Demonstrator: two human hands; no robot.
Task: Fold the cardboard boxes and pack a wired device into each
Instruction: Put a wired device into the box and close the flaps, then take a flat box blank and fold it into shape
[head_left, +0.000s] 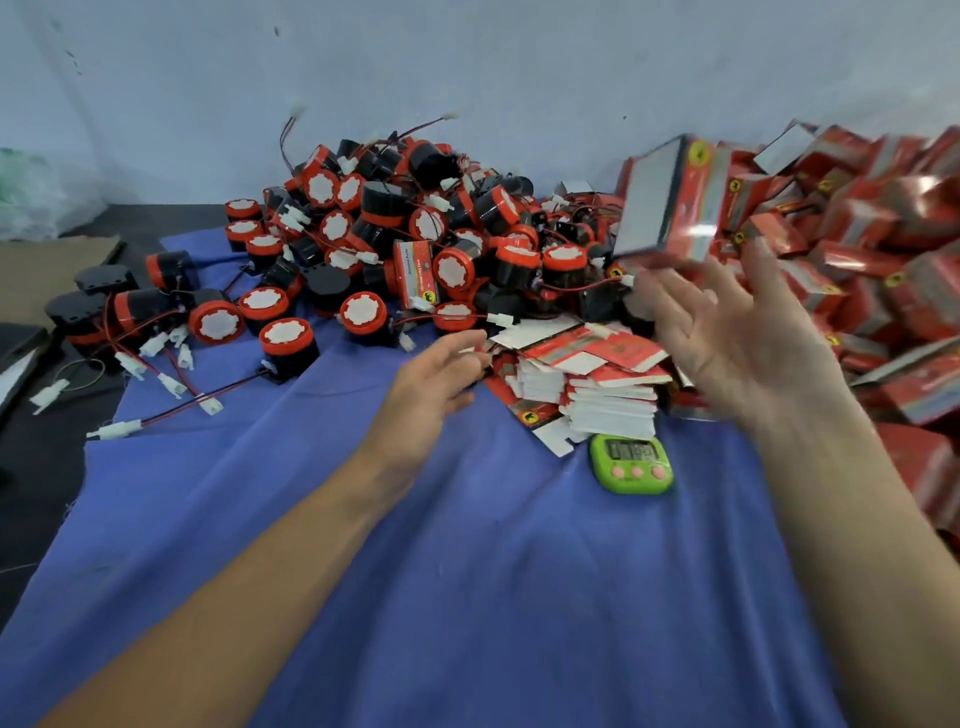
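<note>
A folded red box (670, 202) is blurred in the air just above the fingertips of my right hand (737, 343), which is open with spread fingers and is not gripping it. My left hand (436, 374) reaches across the blue cloth with its fingers apart. Its fingertips are at the left edge of a stack of flat red-and-white cardboard boxes (597, 384). Behind the stack is a heap of black-and-red round wired devices (415, 234) with white plugs. Several loose ones (288, 343) lie on the cloth to the left.
A big pile of folded red boxes (857, 249) fills the right side up to the wall. A green timer (631, 462) sits in front of the flat stack. The blue cloth (467, 597) covers the table. Brown cardboard (47, 270) lies far left.
</note>
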